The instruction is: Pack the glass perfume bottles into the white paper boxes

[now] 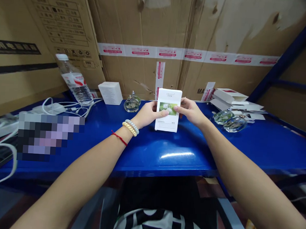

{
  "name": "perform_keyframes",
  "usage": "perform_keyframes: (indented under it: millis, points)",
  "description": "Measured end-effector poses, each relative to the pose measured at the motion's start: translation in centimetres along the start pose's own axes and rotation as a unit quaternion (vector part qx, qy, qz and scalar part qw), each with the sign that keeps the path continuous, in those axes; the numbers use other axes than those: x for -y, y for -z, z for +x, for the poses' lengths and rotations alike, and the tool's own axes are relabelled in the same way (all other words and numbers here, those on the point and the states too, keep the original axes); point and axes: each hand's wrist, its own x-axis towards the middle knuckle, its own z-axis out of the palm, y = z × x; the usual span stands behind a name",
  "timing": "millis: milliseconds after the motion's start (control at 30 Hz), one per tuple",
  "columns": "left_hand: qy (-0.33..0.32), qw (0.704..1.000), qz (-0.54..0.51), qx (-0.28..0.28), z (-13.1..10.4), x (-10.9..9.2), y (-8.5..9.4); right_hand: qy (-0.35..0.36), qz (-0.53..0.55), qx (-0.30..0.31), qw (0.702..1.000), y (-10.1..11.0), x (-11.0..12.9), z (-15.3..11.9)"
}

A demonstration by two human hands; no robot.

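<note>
Between my two hands a white carton (167,124) stands upright over the blue table, its front printed with a green picture of white flowers. My left hand (148,113) grips its left side, thumb pressed on the picture. From the right side my right hand (191,112) holds it the same way, thumb also on the front. The other fingers of both hands are partly hidden behind the carton. To the left of my left hand stands a round glass bottle (132,104), like a perfume bottle. Two similar glass bottles (234,123) lie right of my right hand.
A white box (110,93) and a plastic water bottle (75,84) stand at the back left. White cables and a power strip (49,109) lie at the left. Flattened white cartons (234,98) are piled at the back right. Large cardboard boxes (148,24) wall off the blue table's (145,155) back.
</note>
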Motion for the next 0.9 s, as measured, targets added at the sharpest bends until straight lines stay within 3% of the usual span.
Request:
perform_keyframes:
  millis: [300,533,600,667,767,833,900]
  points:
    - [0.018,0.998,0.057,-0.012,0.0,0.4,0.4,-0.014,-0.030,0.012,0.999,-0.2,0.3,-0.1]
    - [0.021,0.999,0.029,0.031,0.1,0.2,0.6,-0.003,-0.014,0.080,0.997,1.5,1.3,-0.5]
    - [0.025,0.999,0.031,0.037,0.0,0.2,0.8,0.034,-0.040,0.014,0.999,2.5,1.6,-0.4]
    - [0.030,0.998,0.035,0.047,0.0,0.2,0.9,0.078,-0.094,-0.113,0.986,3.9,2.2,-0.3]
    - [0.036,0.997,0.040,0.060,-0.1,0.2,1.1,0.103,-0.203,-0.313,0.922,6.8,3.7,0.0]
    - [0.037,0.996,0.040,0.064,0.0,0.2,1.1,0.070,-0.288,-0.368,0.882,9.2,5.1,0.0]
    - [0.041,0.996,0.039,0.068,0.0,0.2,1.2,-0.003,-0.392,-0.362,0.846,11.6,6.3,-0.1]
